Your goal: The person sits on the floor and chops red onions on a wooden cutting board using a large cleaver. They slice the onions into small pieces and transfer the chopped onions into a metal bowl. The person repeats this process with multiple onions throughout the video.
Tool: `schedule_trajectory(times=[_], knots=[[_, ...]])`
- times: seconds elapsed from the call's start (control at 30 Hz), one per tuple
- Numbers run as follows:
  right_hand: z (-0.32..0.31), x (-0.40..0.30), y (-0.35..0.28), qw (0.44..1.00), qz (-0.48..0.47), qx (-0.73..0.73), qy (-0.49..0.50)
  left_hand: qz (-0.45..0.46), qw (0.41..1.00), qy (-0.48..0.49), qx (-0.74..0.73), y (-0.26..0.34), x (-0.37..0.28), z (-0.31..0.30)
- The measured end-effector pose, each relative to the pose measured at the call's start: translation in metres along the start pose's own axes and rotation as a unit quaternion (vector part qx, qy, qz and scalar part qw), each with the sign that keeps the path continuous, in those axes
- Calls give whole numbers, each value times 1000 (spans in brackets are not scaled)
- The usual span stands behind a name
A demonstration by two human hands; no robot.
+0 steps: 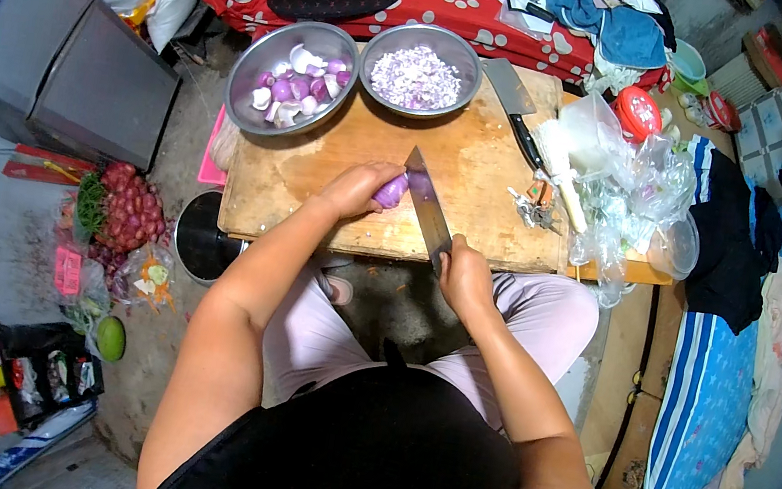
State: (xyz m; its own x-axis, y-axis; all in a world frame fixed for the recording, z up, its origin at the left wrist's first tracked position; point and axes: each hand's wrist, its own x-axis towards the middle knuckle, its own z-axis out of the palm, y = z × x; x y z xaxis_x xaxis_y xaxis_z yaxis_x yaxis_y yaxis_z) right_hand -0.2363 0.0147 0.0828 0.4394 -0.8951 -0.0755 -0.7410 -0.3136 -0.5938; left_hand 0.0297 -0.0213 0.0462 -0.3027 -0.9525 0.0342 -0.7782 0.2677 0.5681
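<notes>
On the wooden cutting board (305,213), my left hand (358,188) steadies a piece of peeled red onion (391,191). My right hand (466,277) grips the handle of a kitchen knife (429,208), whose broad blade points away from me, close along the onion's right side. Whether the edge touches the onion I cannot tell. At the board's far left stands a steel bowl (243,93) of peeled onion pieces (299,86). Beside it, another steel bowl (415,110) holds finely chopped onion (416,77).
A cleaver (509,88) lies at the board's far right, near a bunch of keys (539,210) and a white-handled brush (565,172). Clear plastic bags (621,173) crowd the right side. A black bucket (199,235) and a net sack of red onions (131,206) stand on the floor at left.
</notes>
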Motion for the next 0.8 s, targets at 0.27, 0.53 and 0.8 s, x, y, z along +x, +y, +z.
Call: schedule_trajectory(times=[0.27,0.53,0.8], knots=[[-5,11,4,999,-22,-25,-8,33,999,16,9,-9,1,2],[0,8,-4,999,-17,-37,-12,-58,994,93,8,6,-4,12],[-2,28,-14,989,-110,-92,-21,-171,948,268,25,29,-17,46]])
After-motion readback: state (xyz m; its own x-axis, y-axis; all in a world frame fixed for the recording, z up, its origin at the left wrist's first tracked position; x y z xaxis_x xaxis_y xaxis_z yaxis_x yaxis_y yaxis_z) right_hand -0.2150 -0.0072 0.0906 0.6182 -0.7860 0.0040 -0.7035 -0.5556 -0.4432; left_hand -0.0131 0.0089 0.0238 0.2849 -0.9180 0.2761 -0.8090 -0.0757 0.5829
